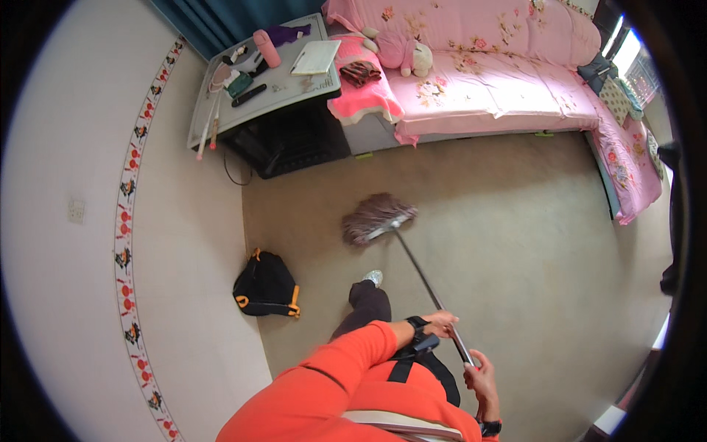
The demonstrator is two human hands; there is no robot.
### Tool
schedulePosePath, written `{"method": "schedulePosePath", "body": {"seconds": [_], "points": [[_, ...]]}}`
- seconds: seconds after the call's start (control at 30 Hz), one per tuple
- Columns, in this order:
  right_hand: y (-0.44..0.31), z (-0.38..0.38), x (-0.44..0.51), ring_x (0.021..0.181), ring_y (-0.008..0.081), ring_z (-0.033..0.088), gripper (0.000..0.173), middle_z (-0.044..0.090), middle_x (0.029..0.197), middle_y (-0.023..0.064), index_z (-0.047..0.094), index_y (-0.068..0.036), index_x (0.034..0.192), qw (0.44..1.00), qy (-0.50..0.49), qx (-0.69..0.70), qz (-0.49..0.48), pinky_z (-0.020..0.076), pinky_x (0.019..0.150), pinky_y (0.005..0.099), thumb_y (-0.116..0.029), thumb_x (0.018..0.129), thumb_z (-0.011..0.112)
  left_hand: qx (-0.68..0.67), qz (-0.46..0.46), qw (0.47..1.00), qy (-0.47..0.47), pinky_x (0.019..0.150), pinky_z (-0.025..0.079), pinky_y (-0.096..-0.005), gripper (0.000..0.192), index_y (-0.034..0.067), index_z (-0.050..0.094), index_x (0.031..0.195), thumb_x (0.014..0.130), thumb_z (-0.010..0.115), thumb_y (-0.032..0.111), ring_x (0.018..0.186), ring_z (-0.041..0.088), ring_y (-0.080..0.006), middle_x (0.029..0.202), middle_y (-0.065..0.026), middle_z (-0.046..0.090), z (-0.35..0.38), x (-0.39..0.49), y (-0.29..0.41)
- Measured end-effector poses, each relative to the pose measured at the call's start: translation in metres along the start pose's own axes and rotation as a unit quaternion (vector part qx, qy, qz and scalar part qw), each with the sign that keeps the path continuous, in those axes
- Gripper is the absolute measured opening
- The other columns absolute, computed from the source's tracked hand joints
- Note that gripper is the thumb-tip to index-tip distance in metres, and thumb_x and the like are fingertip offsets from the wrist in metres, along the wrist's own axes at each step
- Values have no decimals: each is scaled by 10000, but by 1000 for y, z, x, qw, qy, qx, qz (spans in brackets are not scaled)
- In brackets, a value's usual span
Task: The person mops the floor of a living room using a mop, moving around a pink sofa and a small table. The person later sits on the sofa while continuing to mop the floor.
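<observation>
A mop handle (418, 266) slants from my body out to the floor ahead. My left hand (440, 323) grips it partway along, below a black wrist strap. Nearer the handle's top end, my right hand (482, 378) is closed around it, the thumb along its side. The mop head (378, 219), a fringe of brownish-purple strands on a light bar, lies on the tan floor (508, 232) and looks slightly blurred. One of my feet, in a light shoe (374, 277), is on the floor between the mop head and me.
A black backpack (266, 284) with orange trim sits against the left wall (193, 248). Ahead stand a table (304, 83) with a pink bottle (267, 48) and a sofa (497, 91) under a pink floral cover, holding a stuffed toy (400, 52). The sofa extends along the right side.
</observation>
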State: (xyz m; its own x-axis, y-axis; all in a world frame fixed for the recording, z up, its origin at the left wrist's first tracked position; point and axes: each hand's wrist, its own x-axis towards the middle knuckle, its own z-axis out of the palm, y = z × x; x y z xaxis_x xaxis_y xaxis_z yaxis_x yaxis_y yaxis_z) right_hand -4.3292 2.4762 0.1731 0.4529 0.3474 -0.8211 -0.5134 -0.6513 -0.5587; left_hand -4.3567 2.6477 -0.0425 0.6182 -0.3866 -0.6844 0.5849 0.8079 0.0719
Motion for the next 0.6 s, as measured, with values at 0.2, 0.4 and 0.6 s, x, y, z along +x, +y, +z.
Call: {"method": "schedulePosePath", "body": {"seconds": [0.2, 0.4, 0.6], "points": [[-35, 59, 53, 428, 72, 373, 457, 445, 612, 42, 302, -150, 1301, 947, 99, 299, 63, 286, 357, 178, -72, 893, 494, 233, 54, 971, -4, 696, 497, -327, 185, 39, 488, 958, 922, 498, 220, 731, 589, -185, 814, -67, 569, -14, 7, 85], [-112, 112, 178, 441, 62, 368, 435, 458, 646, 44, 305, -150, 1311, 860, 138, 492, -1, 302, 349, 158, -126, 918, 489, 133, 95, 974, -156, 693, 509, -298, 347, 79, 469, 1200, 932, 475, 300, 828, 622, -195, 1024, -134, 624, -177, -72, 292], [-207, 115, 302, 427, 43, 334, 118, 430, 628, 0, 421, -102, 897, 813, 92, 575, 5, 301, 337, 153, -181, 925, 504, -4, 372, 871, 321, 707, 535, -298, 239, 12, 519, 1065, 929, 483, 206, 772, 611, -176, 927, -116, 621, -360, -312, 411]]}}
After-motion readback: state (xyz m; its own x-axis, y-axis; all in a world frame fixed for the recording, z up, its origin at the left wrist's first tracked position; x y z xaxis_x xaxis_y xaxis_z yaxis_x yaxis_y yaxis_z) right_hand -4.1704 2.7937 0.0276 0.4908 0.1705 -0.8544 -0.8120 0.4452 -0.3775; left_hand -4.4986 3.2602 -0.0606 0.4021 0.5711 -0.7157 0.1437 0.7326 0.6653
